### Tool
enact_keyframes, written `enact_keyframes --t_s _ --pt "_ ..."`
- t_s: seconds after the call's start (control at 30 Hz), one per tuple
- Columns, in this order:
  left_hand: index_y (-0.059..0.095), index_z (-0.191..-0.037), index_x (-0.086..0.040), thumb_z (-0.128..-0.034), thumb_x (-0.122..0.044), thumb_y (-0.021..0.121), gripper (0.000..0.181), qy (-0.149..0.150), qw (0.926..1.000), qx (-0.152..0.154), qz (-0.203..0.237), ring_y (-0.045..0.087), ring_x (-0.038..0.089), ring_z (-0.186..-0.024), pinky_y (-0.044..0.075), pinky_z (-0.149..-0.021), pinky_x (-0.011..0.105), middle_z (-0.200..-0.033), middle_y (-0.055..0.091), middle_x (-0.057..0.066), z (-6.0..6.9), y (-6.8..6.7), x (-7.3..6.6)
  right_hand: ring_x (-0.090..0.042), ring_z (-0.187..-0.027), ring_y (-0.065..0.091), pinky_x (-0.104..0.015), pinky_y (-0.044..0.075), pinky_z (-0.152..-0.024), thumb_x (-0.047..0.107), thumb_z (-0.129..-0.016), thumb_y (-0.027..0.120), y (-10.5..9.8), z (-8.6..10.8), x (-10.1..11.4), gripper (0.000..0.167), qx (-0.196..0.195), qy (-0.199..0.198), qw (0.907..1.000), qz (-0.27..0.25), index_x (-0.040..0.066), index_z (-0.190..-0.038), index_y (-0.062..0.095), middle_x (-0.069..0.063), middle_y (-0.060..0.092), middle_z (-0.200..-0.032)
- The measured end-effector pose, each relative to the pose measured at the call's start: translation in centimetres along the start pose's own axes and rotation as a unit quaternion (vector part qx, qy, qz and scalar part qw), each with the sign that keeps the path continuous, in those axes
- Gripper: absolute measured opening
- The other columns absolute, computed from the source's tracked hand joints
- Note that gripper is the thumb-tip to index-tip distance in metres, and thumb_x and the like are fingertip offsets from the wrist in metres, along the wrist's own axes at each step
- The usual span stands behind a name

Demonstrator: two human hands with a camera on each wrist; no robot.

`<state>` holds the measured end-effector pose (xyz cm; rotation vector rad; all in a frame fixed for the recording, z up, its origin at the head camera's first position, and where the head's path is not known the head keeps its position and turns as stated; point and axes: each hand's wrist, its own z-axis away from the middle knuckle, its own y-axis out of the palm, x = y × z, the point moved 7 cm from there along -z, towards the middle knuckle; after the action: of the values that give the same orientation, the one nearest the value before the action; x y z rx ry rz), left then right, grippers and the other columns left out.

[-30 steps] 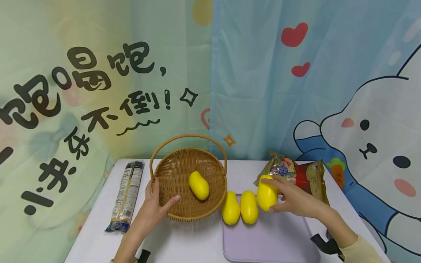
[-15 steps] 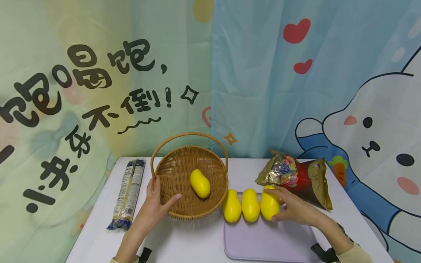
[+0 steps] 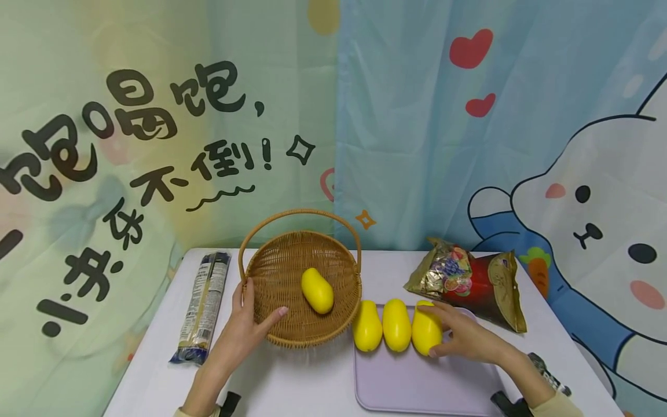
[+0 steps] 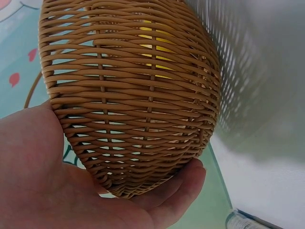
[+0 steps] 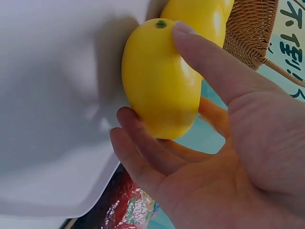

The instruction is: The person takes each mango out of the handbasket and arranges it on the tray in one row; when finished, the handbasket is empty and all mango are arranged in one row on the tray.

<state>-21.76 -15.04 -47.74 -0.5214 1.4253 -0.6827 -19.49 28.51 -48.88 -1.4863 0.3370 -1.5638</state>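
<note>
1. The right hand (image 3: 464,336) loosely grips the right-hand mango (image 3: 424,334), thumb at one end and fingers curled about the other; this yellow fruit is at the far edge of the lilac tray (image 3: 427,385).
2. A second ago that mango was held higher; now it is level with the middle mango (image 3: 397,325) and the left mango (image 3: 367,326), the latter at the tray's far-left corner; the row appears to number three, with the hand not yet off the last.
3. The left hand (image 3: 247,330) grips the wicker basket (image 3: 276,266) by its left side; the basket tilts its mouth toward the person; I cannot tell whether its base touches the tabletop (image 3: 307,388).
4. Inside the basket lies a fourth mango (image 3: 318,291).
5. Farther out, a long printed packet (image 3: 200,313) lies along the tabletop's left edge; a red-and-gold bag (image 3: 474,284) sits near its far-right corner.
</note>
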Motion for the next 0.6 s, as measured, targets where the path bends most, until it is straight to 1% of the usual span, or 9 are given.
enact_keyframes --t_s 0.07,0.3,0.47,0.6 --pt "-0.004 -0.163 -0.007 -0.0904 -0.073 0.056 0.115 0.001 1.0 0.0 0.001 0.056 0.053 -0.125 0.057 -0.091 0.051 -0.168 -0.011 0.024 0.01 -0.02 0.01 -0.034 -0.109 0.062 -0.056 0.056 -0.091 0.031 -0.079 0.088 0.05 -0.01 -0.15 0.085 0.001 0.005 1.0 -0.004 0.012 -0.15 0.047 -0.035 0.031 -0.155" --pt "-0.004 -0.164 -0.008 -0.0902 -0.074 0.056 0.116 0.0 1.0 0.0 -0.001 0.061 0.05 -0.118 0.058 -0.086 0.048 -0.168 -0.011 0.024 0.04 0.02 0.08 -0.034 -0.113 0.061 -0.055 0.056 -0.094 0.032 -0.077 0.09 0.12 -0.18 -0.5 0.088 -0.004 0.014 0.9999 -0.001 0.013 -0.151 0.046 -0.032 0.034 -0.155" --pt "-0.004 -0.164 -0.008 -0.0893 -0.075 0.055 0.117 0.005 1.0 -0.003 0.001 0.059 0.052 -0.12 0.057 -0.09 0.051 -0.168 -0.011 0.024 0.08 0.01 0.02 -0.039 -0.121 0.058 -0.056 0.054 -0.097 0.034 -0.077 0.089 0.1 -0.19 -0.44 0.089 -0.01 0.012 0.9999 -0.002 0.011 -0.151 0.046 -0.031 0.036 -0.155" --pt "-0.004 -0.164 -0.008 -0.0894 -0.075 0.055 0.116 0.006 1.0 -0.003 0.0 0.059 0.052 -0.121 0.057 -0.09 0.051 -0.168 -0.011 0.024 0.08 -0.03 -0.04 -0.042 -0.127 0.053 -0.055 0.054 -0.098 0.036 -0.078 0.088 0.03 -0.21 -0.33 0.089 -0.015 0.006 0.9999 0.001 0.01 -0.151 0.045 -0.028 0.039 -0.155"
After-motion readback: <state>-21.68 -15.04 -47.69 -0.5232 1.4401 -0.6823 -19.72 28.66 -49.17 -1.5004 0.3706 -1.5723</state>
